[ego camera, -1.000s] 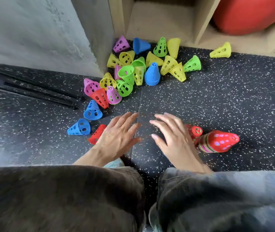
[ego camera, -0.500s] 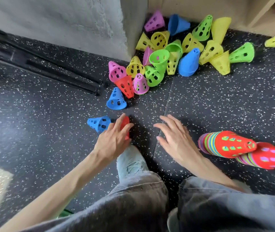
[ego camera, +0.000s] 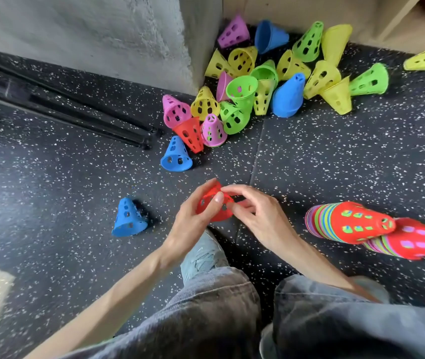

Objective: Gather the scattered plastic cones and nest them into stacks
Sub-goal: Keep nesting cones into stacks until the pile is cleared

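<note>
A red perforated cone (ego camera: pixel 210 203) is held just above the floor between both hands. My left hand (ego camera: pixel 193 218) grips it from the left with thumb and fingers around its body. My right hand (ego camera: pixel 255 211) pinches its right side with curled fingers. Two nested stacks lie on their sides at the right, one topped by a red cone (ego camera: pixel 351 222) and another behind it (ego camera: pixel 413 242). A blue cone (ego camera: pixel 128 218) lies left of my hands. Another blue cone (ego camera: pixel 176 156) stands farther back. A heap of scattered cones (ego camera: pixel 258 86) fills the corner.
The floor is dark speckled rubber matting (ego camera: pixel 335 161). A grey concrete wall (ego camera: pixel 102 29) and its corner rise at the back left. Black metal rails (ego camera: pixel 58 102) lie along the wall's foot. A wooden shelf unit (ego camera: pixel 296 11) stands behind the heap. My jeans-clad knees (ego camera: pixel 219 320) fill the bottom.
My left hand picked the red cone up off the floor and brought it toward the middle. My right hand came in from the right and took hold of it too.
</note>
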